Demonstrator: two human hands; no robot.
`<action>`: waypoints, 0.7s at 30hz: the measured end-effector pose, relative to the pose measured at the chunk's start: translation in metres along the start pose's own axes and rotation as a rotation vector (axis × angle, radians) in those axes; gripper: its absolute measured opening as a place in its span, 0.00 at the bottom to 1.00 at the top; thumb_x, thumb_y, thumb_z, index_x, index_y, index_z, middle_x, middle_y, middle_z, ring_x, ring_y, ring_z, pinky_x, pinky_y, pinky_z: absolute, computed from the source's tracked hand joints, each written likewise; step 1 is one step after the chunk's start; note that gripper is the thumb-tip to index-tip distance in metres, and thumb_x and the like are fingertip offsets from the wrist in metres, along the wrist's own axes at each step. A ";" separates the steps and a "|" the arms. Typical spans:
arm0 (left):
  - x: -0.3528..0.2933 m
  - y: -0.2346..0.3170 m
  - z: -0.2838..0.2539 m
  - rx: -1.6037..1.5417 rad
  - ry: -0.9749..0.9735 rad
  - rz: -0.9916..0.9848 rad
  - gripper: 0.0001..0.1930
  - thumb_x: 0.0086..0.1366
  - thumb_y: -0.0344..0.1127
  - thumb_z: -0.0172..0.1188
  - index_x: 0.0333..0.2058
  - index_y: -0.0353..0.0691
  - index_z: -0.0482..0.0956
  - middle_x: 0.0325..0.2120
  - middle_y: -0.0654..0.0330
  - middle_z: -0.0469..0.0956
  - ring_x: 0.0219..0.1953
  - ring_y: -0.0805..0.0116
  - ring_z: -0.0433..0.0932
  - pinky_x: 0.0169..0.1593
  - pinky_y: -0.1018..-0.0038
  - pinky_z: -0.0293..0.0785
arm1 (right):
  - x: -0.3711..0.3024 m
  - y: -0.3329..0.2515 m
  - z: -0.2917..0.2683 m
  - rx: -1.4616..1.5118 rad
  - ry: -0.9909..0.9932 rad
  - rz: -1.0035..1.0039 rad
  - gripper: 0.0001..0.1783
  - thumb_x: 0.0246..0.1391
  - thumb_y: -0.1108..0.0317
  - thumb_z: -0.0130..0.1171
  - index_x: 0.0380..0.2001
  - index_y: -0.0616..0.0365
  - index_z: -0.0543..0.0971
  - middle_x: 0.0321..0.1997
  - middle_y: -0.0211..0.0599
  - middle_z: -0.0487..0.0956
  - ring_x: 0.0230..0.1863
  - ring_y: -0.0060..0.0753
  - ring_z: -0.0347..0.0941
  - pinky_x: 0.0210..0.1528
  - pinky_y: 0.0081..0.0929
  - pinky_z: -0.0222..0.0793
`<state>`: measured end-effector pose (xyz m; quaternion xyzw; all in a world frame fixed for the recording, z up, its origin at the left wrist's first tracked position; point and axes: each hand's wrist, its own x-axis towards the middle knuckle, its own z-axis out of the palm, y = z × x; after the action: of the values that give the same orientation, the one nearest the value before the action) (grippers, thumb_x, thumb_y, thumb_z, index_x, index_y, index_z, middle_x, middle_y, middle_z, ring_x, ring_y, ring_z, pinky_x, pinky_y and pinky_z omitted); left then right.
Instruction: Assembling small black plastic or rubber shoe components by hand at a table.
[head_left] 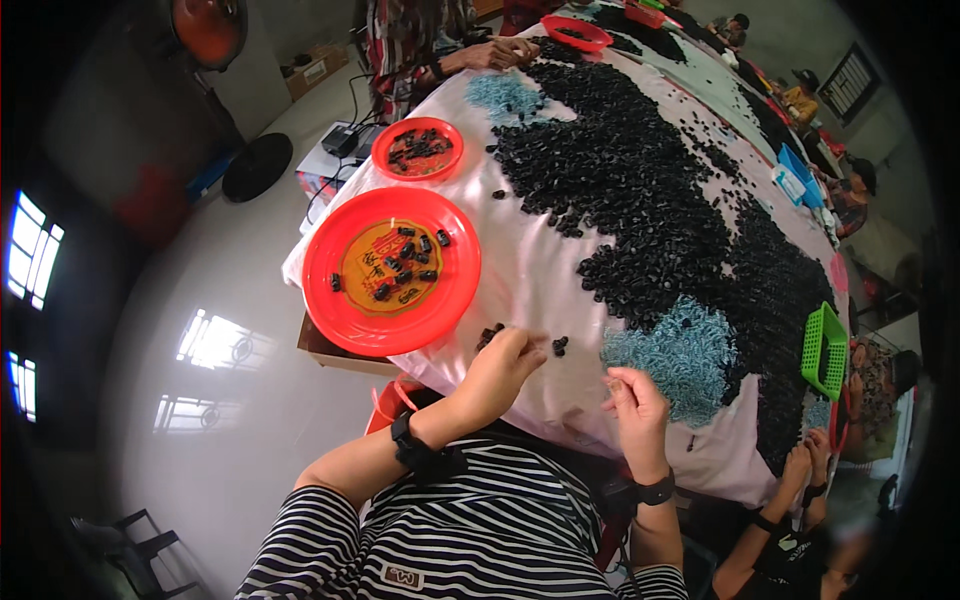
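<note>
My left hand (507, 368) is over the near edge of the cloth, its fingers drawn together and slightly blurred. A few small black plastic parts (488, 336) show just behind its knuckles, and a loose pair of black parts (560, 346) lies to the right of its fingertips. My right hand (638, 398) is closed, thumb against the fingers, beside a pile of small light-blue pieces (675, 355). Anything held in either hand is too small or hidden to name. A broad heap of black parts (640, 170) spreads beyond both hands.
A large red plate (330, 305) with several black parts stands at the left, a smaller red plate (455, 150) behind it. Another light-blue pile (503, 97) is farther off. A green basket (824, 350) sits at right. Other people's hands (497, 53) work around the pink-white cloth (540, 285).
</note>
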<state>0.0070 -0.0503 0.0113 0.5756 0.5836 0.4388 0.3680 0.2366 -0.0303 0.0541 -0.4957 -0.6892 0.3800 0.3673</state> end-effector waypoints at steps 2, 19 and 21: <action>0.001 0.008 -0.001 -0.279 -0.180 -0.204 0.14 0.72 0.35 0.56 0.52 0.34 0.77 0.34 0.63 0.76 0.37 0.73 0.78 0.41 0.75 0.74 | 0.007 -0.007 -0.003 -0.121 -0.018 -0.157 0.07 0.61 0.77 0.59 0.42 0.63 0.80 0.32 0.36 0.78 0.26 0.26 0.73 0.30 0.23 0.71; -0.007 -0.024 0.013 -0.810 -0.480 -0.294 0.16 0.72 0.34 0.57 0.54 0.33 0.74 0.39 0.62 0.78 0.41 0.74 0.79 0.48 0.75 0.77 | 0.007 -0.012 0.025 -0.146 -0.113 -0.205 0.08 0.58 0.81 0.59 0.41 0.63 0.80 0.35 0.34 0.77 0.34 0.23 0.72 0.38 0.21 0.69; -0.008 -0.022 0.013 -0.838 -0.479 -0.300 0.16 0.72 0.35 0.58 0.54 0.32 0.75 0.40 0.63 0.78 0.41 0.75 0.78 0.49 0.76 0.77 | 0.006 -0.010 0.027 -0.125 -0.111 -0.197 0.08 0.58 0.80 0.60 0.41 0.63 0.80 0.35 0.34 0.77 0.34 0.24 0.72 0.38 0.22 0.69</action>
<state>0.0119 -0.0564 -0.0145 0.3727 0.3327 0.4332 0.7502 0.2069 -0.0314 0.0520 -0.4256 -0.7763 0.3251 0.3324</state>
